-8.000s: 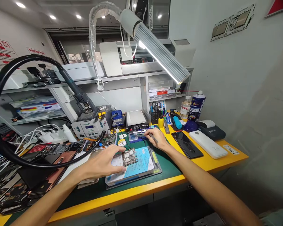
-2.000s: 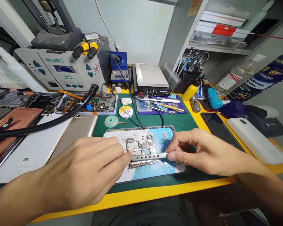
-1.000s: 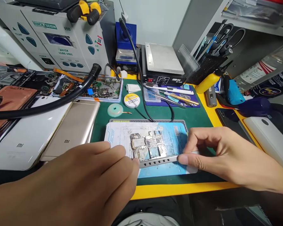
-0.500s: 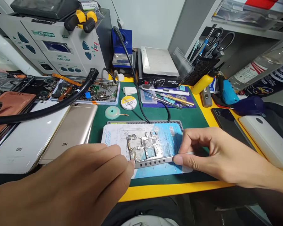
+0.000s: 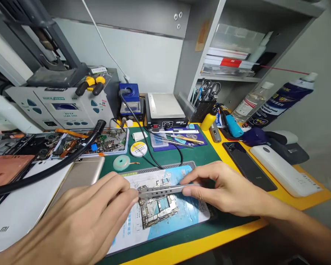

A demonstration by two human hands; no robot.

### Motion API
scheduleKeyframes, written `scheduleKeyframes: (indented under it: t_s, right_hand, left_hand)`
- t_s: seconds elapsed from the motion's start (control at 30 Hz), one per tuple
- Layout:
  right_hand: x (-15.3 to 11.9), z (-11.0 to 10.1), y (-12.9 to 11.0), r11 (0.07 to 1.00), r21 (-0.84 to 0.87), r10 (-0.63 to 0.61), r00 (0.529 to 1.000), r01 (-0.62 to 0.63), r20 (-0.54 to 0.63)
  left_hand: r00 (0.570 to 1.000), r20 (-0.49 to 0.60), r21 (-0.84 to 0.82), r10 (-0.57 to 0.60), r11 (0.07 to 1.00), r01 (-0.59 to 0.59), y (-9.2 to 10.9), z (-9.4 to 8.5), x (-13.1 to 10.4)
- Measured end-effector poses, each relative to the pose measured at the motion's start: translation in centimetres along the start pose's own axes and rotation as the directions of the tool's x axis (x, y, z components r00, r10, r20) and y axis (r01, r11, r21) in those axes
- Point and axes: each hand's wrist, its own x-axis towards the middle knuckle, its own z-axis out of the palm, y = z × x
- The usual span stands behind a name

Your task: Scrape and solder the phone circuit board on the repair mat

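A slim grey metal bar [image 5: 161, 191] with small square holes is held level above a phone circuit board [image 5: 158, 211]. My left hand [image 5: 99, 209] pinches its left end, and my right hand [image 5: 217, 187] grips the right end between thumb and fingers. The bar hides part of the board's upper half. Beneath lies a blue and white printed pad [image 5: 186, 217], resting on the green mat [image 5: 209, 156].
Left are phones [image 5: 85, 171], a tray of boards [image 5: 110, 141] and a black hose [image 5: 71, 160]. Behind stand a rework station [image 5: 68, 106] and a heating plate [image 5: 165, 106]. At right lie a black phone [image 5: 248, 165] and a white case [image 5: 284, 169].
The view has tilted up, showing more shelf. Both hands have moved the bar from the board's near edge to over its upper part.
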Motion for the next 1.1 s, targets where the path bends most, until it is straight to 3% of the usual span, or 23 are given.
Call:
scheduleKeyframes:
  t_s: [0.23,0.5,0.6,0.7,0.97,1.1]
  right_hand:
    - [1.3,-1.0,0.4,0.994,0.087,-0.059,0.99,0.071,-0.13]
    - [3.0,-7.6,1.9,0.993,-0.065,-0.113,0.938,0.097,-0.328]
    - [4.1,-7.4,3.6,0.985,-0.167,-0.089,0.947,0.038,-0.308]
    - [5.0,-6.2,4.6,0.964,-0.267,-0.052,0.965,-0.019,-0.258]
    - [5.2,-5.8,4.2,0.817,-0.571,-0.038,0.981,-0.079,-0.19]
    - [5.1,-5.9,4.4,0.753,-0.65,-0.059,0.973,-0.102,-0.222]
  left_hand:
    - [0.994,-0.065,0.145,0.086,0.987,-0.076,-1.8,0.3,1.0]
    - [0.974,-0.225,0.202,0.03,0.979,0.017,-3.6,-1.1,1.3]
    - [0.961,-0.273,0.208,0.035,0.978,0.023,-3.4,-0.8,1.5]
    - [0.967,-0.25,0.178,0.058,0.984,-0.013,-2.8,-0.1,1.5]
    - [0.974,-0.183,0.098,0.132,0.989,-0.115,-1.6,1.2,1.3]
    - [0.975,-0.182,0.065,0.128,0.991,-0.118,-1.4,1.4,1.2]
